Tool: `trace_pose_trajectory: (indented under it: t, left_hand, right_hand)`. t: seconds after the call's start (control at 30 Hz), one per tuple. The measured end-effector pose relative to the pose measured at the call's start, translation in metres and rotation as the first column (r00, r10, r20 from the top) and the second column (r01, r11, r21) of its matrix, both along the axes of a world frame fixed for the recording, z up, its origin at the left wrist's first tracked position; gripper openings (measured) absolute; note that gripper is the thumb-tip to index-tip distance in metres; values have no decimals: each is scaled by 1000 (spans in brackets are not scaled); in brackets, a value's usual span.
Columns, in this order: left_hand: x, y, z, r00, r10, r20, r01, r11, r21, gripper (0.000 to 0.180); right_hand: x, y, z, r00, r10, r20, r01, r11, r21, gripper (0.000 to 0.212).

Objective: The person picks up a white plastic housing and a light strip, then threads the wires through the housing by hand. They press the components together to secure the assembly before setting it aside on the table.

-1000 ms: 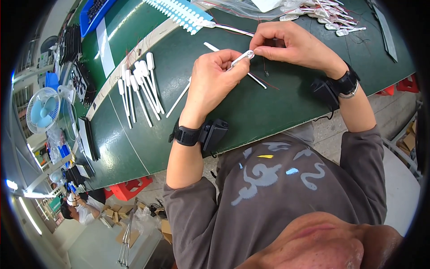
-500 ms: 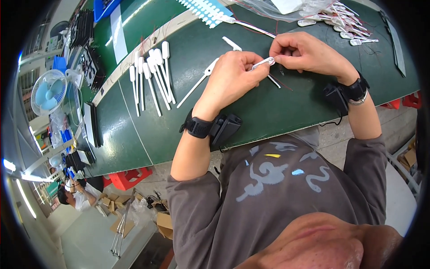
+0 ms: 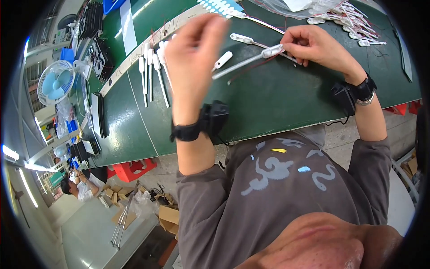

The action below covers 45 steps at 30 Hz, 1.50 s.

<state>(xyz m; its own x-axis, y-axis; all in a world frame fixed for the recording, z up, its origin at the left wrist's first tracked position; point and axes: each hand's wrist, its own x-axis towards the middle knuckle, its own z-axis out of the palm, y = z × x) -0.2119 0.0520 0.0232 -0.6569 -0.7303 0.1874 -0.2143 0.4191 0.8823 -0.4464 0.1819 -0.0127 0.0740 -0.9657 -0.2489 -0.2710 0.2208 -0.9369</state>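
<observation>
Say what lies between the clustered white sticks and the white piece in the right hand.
In the head view, the left hand appears between them, with two loose white pieces lying on the green table.

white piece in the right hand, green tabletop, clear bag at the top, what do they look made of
White piece: probably hard plastic, smooth, with a rounded, moulded-looking head. Tabletop: perhaps a laminate or a rubbery mat, flat with soft glare; the look leaves it open. Bag: likely thin plastic film, see-through, with shiny creases.
</observation>
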Motion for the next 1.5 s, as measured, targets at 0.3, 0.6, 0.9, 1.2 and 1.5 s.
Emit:
trace_pose_trajectory:
  t: [0.3, 0.6, 0.9, 1.2, 1.5]
  left_hand:
    - [45, 11, -6, 858, 216, 465, -49, 937, -345, 18]
    - [47, 15, -23, 847, 150, 510, 293, 667, -684, 22]
    - [1, 41, 10, 975, 68, 213, 111, 680, -724, 29]
    - [-26, 23, -24, 986, -49, 159, 159, 553, -818, 30]
    - [-23, 18, -28, 975, -101, 198, 214, 668, -712, 32]
  right_hand:
    - [-17, -1, -1, 951, -300, 79, 309, 938, -155, 24]
    - [-15, -4, -10, 947, -297, 121, 309, 946, -100, 24]
    - [-6, -1, -6, 956, -243, 165, 249, 969, -11, 21]
    - [0, -2, 3, 929, -196, 313, 166, 979, 118, 21]
    - [0, -2, -2, 910, -192, 369, 137, 976, 170, 20]
